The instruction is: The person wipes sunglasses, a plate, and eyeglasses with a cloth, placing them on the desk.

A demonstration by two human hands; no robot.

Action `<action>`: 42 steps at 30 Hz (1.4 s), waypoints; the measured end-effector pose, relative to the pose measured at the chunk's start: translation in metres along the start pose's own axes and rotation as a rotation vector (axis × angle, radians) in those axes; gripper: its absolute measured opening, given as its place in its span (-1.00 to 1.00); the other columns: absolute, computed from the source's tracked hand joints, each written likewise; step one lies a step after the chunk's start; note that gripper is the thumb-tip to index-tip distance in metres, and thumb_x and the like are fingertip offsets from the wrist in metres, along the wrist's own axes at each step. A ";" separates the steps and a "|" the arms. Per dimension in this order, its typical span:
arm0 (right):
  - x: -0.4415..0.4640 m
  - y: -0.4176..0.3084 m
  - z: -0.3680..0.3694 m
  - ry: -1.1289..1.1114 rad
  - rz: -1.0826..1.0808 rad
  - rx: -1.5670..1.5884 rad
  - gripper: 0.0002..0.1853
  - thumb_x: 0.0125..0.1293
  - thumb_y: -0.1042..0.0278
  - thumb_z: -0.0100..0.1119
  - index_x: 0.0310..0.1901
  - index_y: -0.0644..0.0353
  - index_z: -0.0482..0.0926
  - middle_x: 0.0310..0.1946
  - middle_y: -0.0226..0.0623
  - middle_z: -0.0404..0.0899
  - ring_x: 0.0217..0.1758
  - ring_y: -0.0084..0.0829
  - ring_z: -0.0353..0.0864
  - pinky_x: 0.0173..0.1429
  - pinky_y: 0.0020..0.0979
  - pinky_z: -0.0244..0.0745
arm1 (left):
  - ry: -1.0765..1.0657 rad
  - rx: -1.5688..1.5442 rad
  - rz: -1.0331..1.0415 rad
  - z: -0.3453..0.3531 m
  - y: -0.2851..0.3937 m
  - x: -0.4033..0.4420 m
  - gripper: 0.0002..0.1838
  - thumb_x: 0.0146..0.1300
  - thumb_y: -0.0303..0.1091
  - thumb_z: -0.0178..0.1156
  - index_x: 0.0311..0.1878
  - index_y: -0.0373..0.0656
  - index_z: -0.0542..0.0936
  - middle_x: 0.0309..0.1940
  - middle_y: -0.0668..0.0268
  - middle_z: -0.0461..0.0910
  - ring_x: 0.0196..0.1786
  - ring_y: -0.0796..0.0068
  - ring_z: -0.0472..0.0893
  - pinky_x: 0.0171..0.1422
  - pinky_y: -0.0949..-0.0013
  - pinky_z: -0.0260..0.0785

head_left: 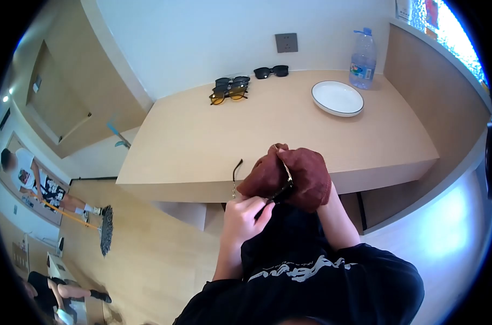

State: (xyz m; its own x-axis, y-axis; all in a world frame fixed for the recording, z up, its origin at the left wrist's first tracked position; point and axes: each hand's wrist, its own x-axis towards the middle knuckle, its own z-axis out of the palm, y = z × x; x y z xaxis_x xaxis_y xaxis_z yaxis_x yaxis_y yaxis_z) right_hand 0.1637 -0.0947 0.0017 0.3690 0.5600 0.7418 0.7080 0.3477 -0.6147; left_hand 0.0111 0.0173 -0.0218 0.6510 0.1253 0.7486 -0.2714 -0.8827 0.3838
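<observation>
My left hand (245, 218) is closed on a pair of glasses (283, 190) with a dark front, held just off the front edge of the desk (191, 146). One temple arm sticks up to the left of that hand; the other, thin and shiny, runs up against a reddish-brown cloth (308, 176). The cloth covers my right hand, so its fingers are hidden; only the wrist and forearm show below. It is bunched around the glasses' arm, gripped from within.
Several pairs of sunglasses (229, 95) lie at the desk's back left, with black sunglasses (271, 71) by the wall. A white plate (337, 98) and a plastic bottle (363, 59) stand back right. At far left, a person (37, 179) holds a mop (106, 230); another person (56, 292) sits.
</observation>
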 end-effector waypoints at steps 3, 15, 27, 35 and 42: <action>-0.001 -0.009 -0.002 0.034 0.296 0.231 -0.80 0.17 0.40 0.13 -0.16 0.23 0.53 -0.36 -0.15 0.57 -0.28 -0.16 0.57 -0.16 -0.34 0.48 | -0.017 0.039 0.035 0.007 0.003 0.000 -0.78 0.03 -0.42 0.27 -0.62 -0.17 0.45 -0.71 0.29 0.46 -0.68 0.26 0.45 -0.60 0.29 0.25; 0.005 -0.025 0.001 -0.193 -0.038 -0.220 -0.78 0.20 0.43 0.14 -0.12 0.26 0.51 -0.27 -0.15 0.58 -0.19 -0.24 0.58 -0.06 -0.38 0.46 | 0.049 0.122 -0.155 -0.005 -0.011 -0.010 -0.89 0.01 -0.39 0.30 -0.52 -0.20 0.60 -0.64 0.22 0.55 -0.60 0.20 0.53 -0.56 0.28 0.31; 0.009 -0.018 0.004 -0.102 0.866 1.202 -0.67 0.35 0.16 -0.01 -0.28 0.33 0.49 -0.28 -0.16 0.56 -0.17 -0.35 0.50 0.02 -0.40 0.37 | 0.107 0.025 -0.058 0.011 -0.001 -0.008 -0.88 0.02 -0.43 0.27 -0.56 -0.18 0.55 -0.70 0.24 0.49 -0.67 0.24 0.48 -0.59 0.31 0.29; 0.008 0.007 0.000 0.157 0.941 0.976 -0.73 0.34 0.10 0.04 -0.20 0.16 0.49 -0.29 -0.39 0.50 -0.17 -0.54 0.42 -0.08 -0.48 0.32 | 0.070 -0.042 0.057 0.021 0.000 -0.004 -0.88 0.00 -0.41 0.28 -0.54 -0.18 0.55 -0.66 0.26 0.53 -0.64 0.31 0.50 -0.57 0.33 0.30; -0.002 0.022 0.006 0.340 0.868 1.059 -0.60 0.37 0.01 0.01 0.02 0.18 0.43 -0.09 -0.34 0.50 0.00 -0.46 0.44 0.15 -0.38 0.33 | 0.352 -0.513 -0.364 -0.006 -0.002 -0.003 -0.75 0.30 -0.41 0.01 -0.47 -0.33 0.50 -0.49 0.11 0.61 -0.46 0.28 0.61 -0.33 0.36 0.44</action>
State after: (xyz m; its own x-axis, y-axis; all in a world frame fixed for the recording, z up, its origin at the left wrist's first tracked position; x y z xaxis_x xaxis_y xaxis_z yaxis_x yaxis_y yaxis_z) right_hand 0.1748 -0.0841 -0.0147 0.6809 0.7315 -0.0373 -0.5416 0.4686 -0.6979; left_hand 0.0054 0.0211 -0.0213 0.5200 0.5857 0.6217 -0.4359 -0.4440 0.7829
